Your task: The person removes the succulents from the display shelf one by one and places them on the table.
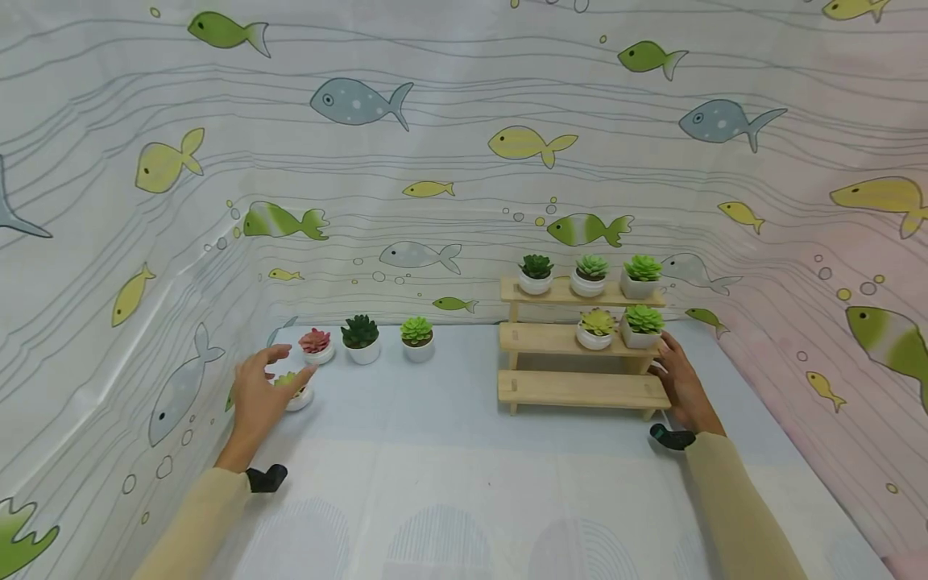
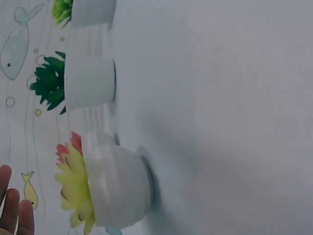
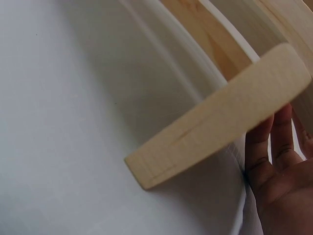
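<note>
My left hand (image 1: 258,395) is at the far left, thumb and fingers spread apart around a yellow succulent (image 1: 296,393) in a round white pot. In the left wrist view a gap shows between the fingertips (image 2: 10,210) and the leaves of the yellow succulent (image 2: 76,183). At the right end of a three-step wooden plant stand (image 1: 580,390), my right hand (image 1: 684,387) grips its side. Seen from the right wrist, the fingers (image 3: 258,147) reach behind a wooden side piece (image 3: 210,125), which hides their tips.
A red succulent (image 1: 315,342), a dark green one (image 1: 361,337) and a bright green one (image 1: 416,338) stand in white pots along the back. Three potted succulents line the stand's top step (image 1: 558,297), two its middle step (image 1: 544,338). Fish-printed cloth (image 1: 464,161) encloses the table.
</note>
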Tool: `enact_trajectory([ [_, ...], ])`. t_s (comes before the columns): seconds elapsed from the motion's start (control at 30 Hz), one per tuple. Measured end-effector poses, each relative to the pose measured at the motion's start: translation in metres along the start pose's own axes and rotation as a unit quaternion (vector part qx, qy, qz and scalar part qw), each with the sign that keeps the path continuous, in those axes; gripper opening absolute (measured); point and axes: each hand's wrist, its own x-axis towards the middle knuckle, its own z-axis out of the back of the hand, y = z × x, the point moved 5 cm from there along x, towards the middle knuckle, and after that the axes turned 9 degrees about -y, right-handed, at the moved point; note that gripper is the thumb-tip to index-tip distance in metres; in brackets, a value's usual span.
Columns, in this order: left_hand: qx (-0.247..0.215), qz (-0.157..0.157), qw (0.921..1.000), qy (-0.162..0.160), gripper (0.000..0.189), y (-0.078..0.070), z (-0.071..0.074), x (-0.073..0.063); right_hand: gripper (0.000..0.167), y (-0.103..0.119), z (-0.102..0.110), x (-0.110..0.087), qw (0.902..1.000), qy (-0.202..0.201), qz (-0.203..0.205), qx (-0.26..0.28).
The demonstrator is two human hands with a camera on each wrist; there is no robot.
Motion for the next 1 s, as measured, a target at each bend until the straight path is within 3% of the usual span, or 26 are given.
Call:
enact_trajectory([
  [0.37, -0.083, -0.062, 0.9946, 0.006, 0.045, -0.04, -0.036, 0.005, 0.072, -0.001, 0.001, 0.001, 1.0, -0.003, -0.006, 0.004],
  [0.63, -0.111, -0.08, 0.9884, 0.065, 0.049, -0.075, -0.07, 0.004, 0.072, 0.001, 0.0, -0.001, 1.0, -0.002, -0.007, 0.005],
  [0.83, -0.153, -0.095, 0.9769, 0.115, 0.053, -0.099, -0.098, 0.001, 0.074, 0.002, 0.001, 0.0, 0.9999, -0.006, -0.011, 0.001],
  [1.0, -0.162, -0.115, 0.9672, 0.159, 0.056, -0.117, -0.119, -0.006, 0.075, 0.002, 0.001, -0.001, 0.9998, -0.007, -0.018, 0.004],
])
